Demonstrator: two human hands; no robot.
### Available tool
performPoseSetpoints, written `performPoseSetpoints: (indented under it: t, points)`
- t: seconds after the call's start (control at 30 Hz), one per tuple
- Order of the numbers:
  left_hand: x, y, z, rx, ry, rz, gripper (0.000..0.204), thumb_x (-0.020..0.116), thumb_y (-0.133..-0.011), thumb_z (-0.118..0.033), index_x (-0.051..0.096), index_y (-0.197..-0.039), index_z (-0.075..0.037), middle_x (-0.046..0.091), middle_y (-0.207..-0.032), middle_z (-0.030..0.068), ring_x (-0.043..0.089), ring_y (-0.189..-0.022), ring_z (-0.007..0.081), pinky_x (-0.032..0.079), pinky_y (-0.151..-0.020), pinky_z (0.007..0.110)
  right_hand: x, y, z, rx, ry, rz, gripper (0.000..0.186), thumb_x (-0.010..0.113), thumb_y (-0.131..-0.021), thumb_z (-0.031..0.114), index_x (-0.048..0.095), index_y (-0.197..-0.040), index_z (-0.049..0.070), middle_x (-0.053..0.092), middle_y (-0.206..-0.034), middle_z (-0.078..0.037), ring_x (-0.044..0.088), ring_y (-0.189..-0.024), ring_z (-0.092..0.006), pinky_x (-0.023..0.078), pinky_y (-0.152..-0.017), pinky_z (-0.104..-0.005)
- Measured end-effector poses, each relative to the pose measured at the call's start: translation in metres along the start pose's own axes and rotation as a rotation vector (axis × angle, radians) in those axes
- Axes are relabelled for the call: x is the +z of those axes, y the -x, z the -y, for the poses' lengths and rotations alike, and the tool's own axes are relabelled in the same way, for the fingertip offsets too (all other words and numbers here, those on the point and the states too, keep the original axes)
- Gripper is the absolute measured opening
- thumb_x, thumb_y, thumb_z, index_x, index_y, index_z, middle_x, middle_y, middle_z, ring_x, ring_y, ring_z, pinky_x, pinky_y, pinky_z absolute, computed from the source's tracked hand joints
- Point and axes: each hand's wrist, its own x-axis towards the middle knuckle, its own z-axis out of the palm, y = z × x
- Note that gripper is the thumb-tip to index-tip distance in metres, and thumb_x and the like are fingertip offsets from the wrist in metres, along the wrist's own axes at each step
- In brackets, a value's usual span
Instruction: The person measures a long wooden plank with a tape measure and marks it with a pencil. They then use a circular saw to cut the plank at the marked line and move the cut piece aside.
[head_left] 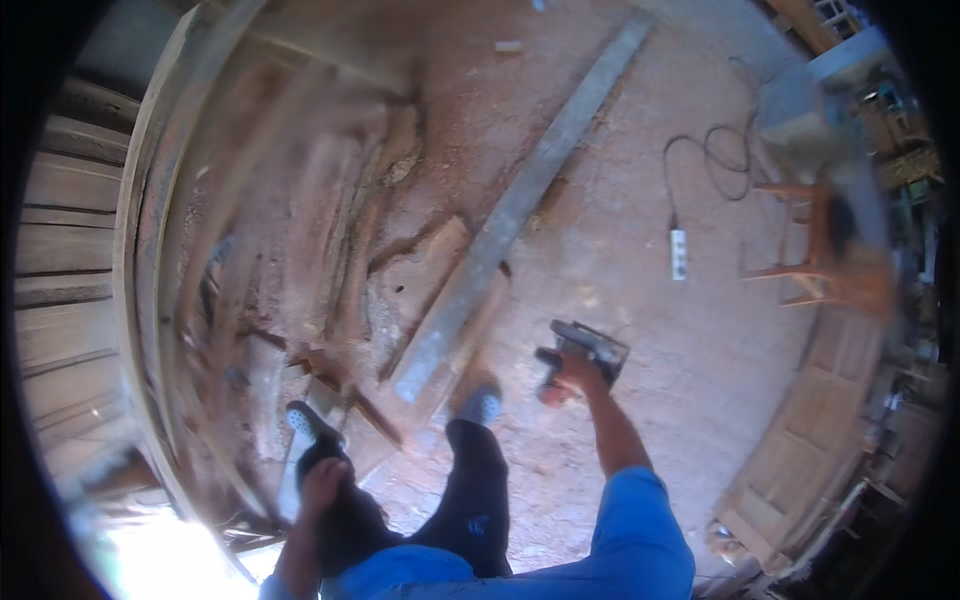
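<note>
My right hand (pixel 565 378) grips the handle of a dark hand-held power tool (pixel 588 348) and hangs it above the sawdust-covered floor, to the right of my feet. My left hand (pixel 322 487) is empty, with loose fingers resting near my left thigh. I wear dark trousers, grey shoes (pixel 482 405) and a blue shirt. A long grey plank (pixel 505 222) lies diagonally on the floor just ahead of my right foot.
A heap of rough wood offcuts (pixel 330 250) lies ahead left, beside stacked boards (pixel 70 260). A black cable with a white power strip (pixel 678 254) lies on the floor at right. An orange wooden stool (pixel 815 245) and a panelled door (pixel 810 440) are further right.
</note>
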Motion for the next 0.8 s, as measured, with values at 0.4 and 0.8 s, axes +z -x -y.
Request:
performPoseSetpoints:
  t: [0.4, 0.8]
  points:
    - [-0.122, -0.102, -0.081, 0.06, 0.44, -0.032, 0.042, 0.058, -0.095, -0.042, 0.068, -0.114, -0.006, 0.07, -0.098, 0.0107, 0.066, -0.093, 0.0216, 0.051, -0.086, 0.036, -0.149, 0.192, 0.402, 0.032, -0.956, -0.129, 0.028, 0.065, -0.081, 0.006, 0.062, -0.109, 0.007, 0.056, -0.064, -0.001, 0.054, -0.051, -0.0135, 0.045, -0.046, -0.028]
    - [-0.33, -0.356, -0.094, 0.192, 0.65, -0.433, 0.038, 0.059, -0.092, -0.038, 0.069, -0.105, -0.004, 0.069, -0.083, 0.0147, 0.066, -0.071, 0.0224, 0.05, -0.069, 0.038, -0.366, 0.057, 0.733, -0.342, 0.323, -0.376, 0.051, 0.076, -0.074, 0.028, 0.065, -0.121, 0.012, 0.07, -0.099, -0.021, 0.068, -0.095, -0.0384, 0.054, -0.081, -0.0439]
